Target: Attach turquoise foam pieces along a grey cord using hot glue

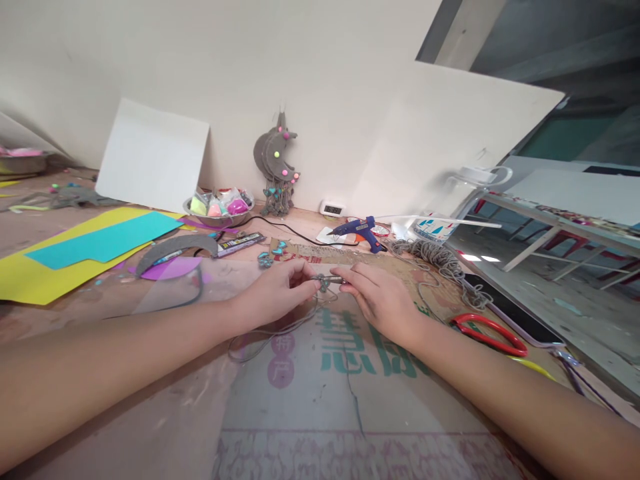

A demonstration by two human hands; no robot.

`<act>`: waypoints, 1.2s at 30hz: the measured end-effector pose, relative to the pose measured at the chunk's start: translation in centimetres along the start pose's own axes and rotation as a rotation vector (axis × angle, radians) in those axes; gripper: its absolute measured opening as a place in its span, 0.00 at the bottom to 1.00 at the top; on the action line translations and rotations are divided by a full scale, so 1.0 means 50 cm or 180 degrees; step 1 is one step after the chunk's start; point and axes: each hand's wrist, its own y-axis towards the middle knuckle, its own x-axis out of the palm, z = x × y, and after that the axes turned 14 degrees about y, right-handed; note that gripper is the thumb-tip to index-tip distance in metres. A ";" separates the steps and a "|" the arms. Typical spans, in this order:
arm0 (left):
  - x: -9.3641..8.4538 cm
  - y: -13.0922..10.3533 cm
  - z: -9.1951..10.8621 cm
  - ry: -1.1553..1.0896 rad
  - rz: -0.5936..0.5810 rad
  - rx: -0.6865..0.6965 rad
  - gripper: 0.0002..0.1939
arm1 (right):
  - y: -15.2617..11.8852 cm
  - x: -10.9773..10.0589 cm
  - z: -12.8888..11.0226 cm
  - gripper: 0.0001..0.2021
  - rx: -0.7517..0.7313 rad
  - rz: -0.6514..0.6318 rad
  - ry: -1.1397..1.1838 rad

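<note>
Between the fingertips of my left hand (283,290) is a small knotted piece of grey yarn work (323,284). The fingers are closed in a pinch on it. My right hand (377,293) is closed around a thin crochet hook (335,279), whose tip meets the yarn piece. A loose strand of grey yarn (257,360) loops down from the piece under my left wrist. Beyond my right hand lies a heap of grey yarn (440,260). The hook's very tip is too small to make out.
A blue glue gun (365,232) lies behind my hands. Red-handled scissors (490,333) and a dark phone (505,310) are at right. A bowl of colourful packets (219,219), a grey moon ornament (275,160), and yellow (35,273) and blue sheets (110,240) stand or lie further back.
</note>
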 end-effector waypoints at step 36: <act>-0.014 0.002 -0.002 0.0096 0.0921 0.0110 0.10 | 0.023 0.014 -0.030 0.11 0.1736 -0.0129 0.1865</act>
